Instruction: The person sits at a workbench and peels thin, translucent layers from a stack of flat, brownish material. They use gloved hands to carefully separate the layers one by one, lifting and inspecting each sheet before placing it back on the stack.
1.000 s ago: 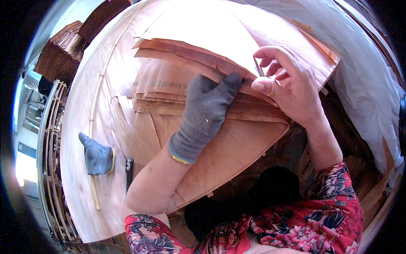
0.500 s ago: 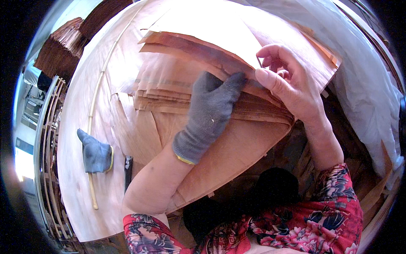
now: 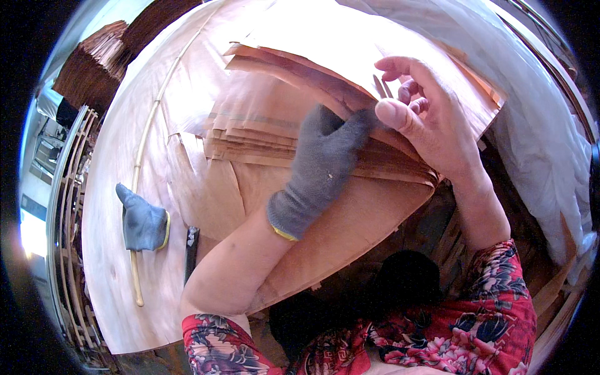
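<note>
My left hand point(image 3: 331, 159), in a grey knitted glove with a yellow cuff, grips the edge of thin reddish-brown wood veneer sheets point(image 3: 294, 78), its fingertips hidden beneath them. The held sheets are raised and bent over a layered stack of veneer point(image 3: 250, 147). Just right of it is my bare right hand point(image 3: 425, 115), its fingers curled and its thumb towards the index finger. A thin, narrow strip point(image 3: 379, 86) shows between thumb and index finger; its material cannot be made out. Brightly lit pale veneer point(image 3: 325, 37) spreads beyond both hands.
A grey glove point(image 3: 145, 219) lies on a long thin bamboo stick point(image 3: 150, 128) at the left. Beside it is a dark, narrow tool point(image 3: 191, 256). Translucent plastic sheeting point(image 3: 531, 137) hangs along the right. Brown veneer stacks point(image 3: 87, 75) stand at the far left.
My left hand has shifted slightly right and closer to my right hand, and the held veneer edge has moved right with it. The right hand's fingers have lifted a little.
</note>
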Motion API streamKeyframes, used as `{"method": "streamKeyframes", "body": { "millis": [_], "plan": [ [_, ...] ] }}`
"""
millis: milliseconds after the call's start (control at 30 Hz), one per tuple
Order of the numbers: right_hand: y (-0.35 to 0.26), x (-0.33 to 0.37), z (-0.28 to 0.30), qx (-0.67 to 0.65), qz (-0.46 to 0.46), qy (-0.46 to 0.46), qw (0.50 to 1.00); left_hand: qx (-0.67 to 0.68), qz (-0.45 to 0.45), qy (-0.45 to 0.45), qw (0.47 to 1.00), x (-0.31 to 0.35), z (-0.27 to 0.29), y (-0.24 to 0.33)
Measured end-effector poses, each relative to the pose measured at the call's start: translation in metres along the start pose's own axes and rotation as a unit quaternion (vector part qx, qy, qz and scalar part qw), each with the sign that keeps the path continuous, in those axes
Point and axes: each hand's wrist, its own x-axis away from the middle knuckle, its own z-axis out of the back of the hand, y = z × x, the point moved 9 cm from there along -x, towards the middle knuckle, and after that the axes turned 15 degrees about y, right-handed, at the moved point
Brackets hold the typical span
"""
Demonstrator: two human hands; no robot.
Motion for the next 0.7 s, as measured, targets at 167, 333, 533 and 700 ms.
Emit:
{"method": "streamKeyframes", "body": {
  "millis": [167, 333, 533, 700],
  "plan": [
    [0.002, -0.002, -0.004, 0.016, -0.038, -0.002, 0.999, -0.059, 0.012, -0.022, 0.998, 0.000, 0.000, -0.004],
    [0.012, -0.002, -0.007, -0.021, -0.086, -0.024, 0.996, -0.044, -0.011, -0.013, 0.999, 0.001, -0.003, 0.004],
    [0.017, 0.001, -0.010, -0.071, -0.147, -0.065, 0.984, -0.023, -0.032, -0.016, 0.999, 0.002, -0.005, 0.006],
    [0.019, -0.001, -0.004, -0.088, -0.094, -0.002, 0.992, -0.039, -0.018, -0.014, 0.999, 0.001, -0.002, 0.001]
  ]
}}
